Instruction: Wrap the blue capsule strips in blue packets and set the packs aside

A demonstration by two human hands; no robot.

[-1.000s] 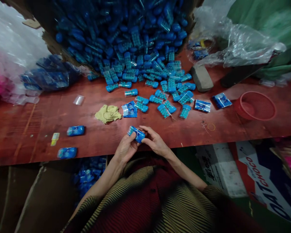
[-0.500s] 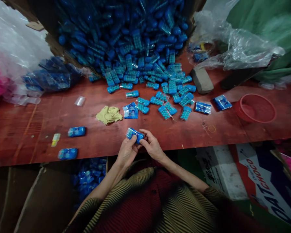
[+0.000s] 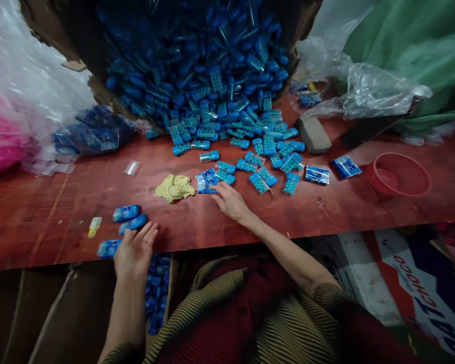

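Note:
My left hand [image 3: 136, 248] is near the table's front edge, palm up with its fingers apart and nothing in them. Just beyond its fingertips lies a small blue-wrapped bottle [image 3: 133, 223], beside another wrapped bottle [image 3: 126, 213]. A third wrapped bottle [image 3: 108, 248] is left of the hand, partly behind the thumb. My right hand [image 3: 232, 203] reaches forward, fingers stretched out, its fingertips at the edge of a flat stack of blue printed wrappers [image 3: 207, 180]. Clear blue-capped bottles [image 3: 225, 175] filled with turquoise balls lie right beside that stack.
A torn carton [image 3: 309, 23] spills many bottles onto the red table [image 3: 189, 222]. A crumpled yellow cloth [image 3: 175, 188] lies left of the wrappers. To the right are a grey block [image 3: 314, 133], two blue packs [image 3: 317, 174] and a red basket [image 3: 398, 175]. Plastic bags stand behind.
The wrapped bottle that both hands held now lies on the left with the other two. My left hand has moved left and opened; my right hand has moved forward to the wrappers.

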